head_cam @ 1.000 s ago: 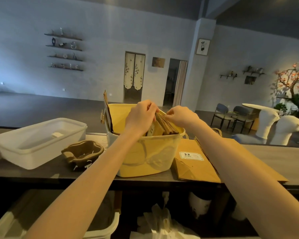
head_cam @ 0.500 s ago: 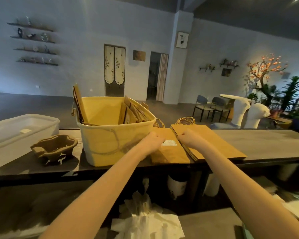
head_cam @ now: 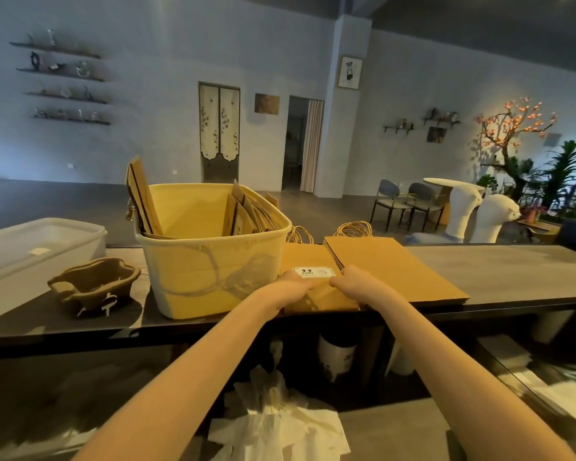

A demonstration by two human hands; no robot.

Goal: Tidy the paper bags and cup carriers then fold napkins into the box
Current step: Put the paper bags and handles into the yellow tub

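Note:
A flat brown paper bag [head_cam: 308,257] with a white label lies on the dark counter [head_cam: 512,271], just right of the yellow bin [head_cam: 210,277]. My left hand [head_cam: 295,287] and my right hand [head_cam: 353,281] sit side by side on the bag's near half, fingers curled down onto the paper. Several more paper bags [head_cam: 250,214] stand upright inside the bin. A flat stack of paper bags [head_cam: 389,271] lies right of my right hand. A brown pulp cup carrier [head_cam: 94,286] sits left of the bin. Crumpled white napkins [head_cam: 280,424] lie on a lower shelf.
A white plastic box [head_cam: 30,254] stands at the counter's left end. White cups [head_cam: 336,357] sit under the counter. Beyond the counter are chairs [head_cam: 406,201], white stools and plants.
Both hands left the bags standing in the yellow bin and came down onto the labelled bag lying right of it. The view swung right.

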